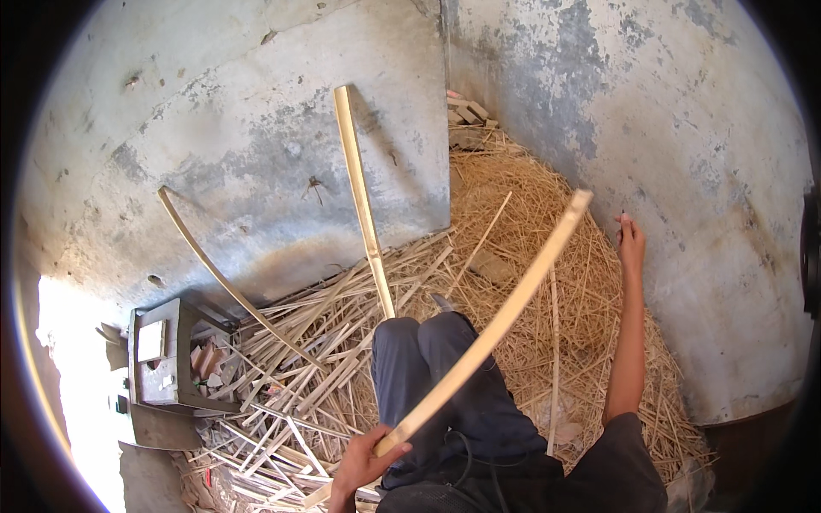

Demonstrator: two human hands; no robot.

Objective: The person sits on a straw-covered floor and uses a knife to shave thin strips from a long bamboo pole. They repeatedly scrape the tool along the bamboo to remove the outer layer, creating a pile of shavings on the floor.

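My left hand (pixel 366 457) is closed around the lower part of a long, pale bamboo strip (pixel 492 338). The strip slants across my right thigh, its far end raised toward the wall on the right. Away from it, my right arm reaches out beside that wall. The fingers of my right hand (pixel 631 244) are bent together, with a small dark tip showing above them; what they hold is too small to make out. Another bamboo piece (pixel 363 205) stands upright beyond my knees (pixel 423 342), its lower end hidden behind them.
Bamboo slats (pixel 342 329) lie heaped at the left, and straw-like shavings (pixel 534 205) cover the floor at right. A dark wooden box (pixel 184 368) holds broken pieces. One thin strip (pixel 209 261) sticks up by the worn wall (pixel 248 111). Bricks (pixel 469 111) sit in the far corner.
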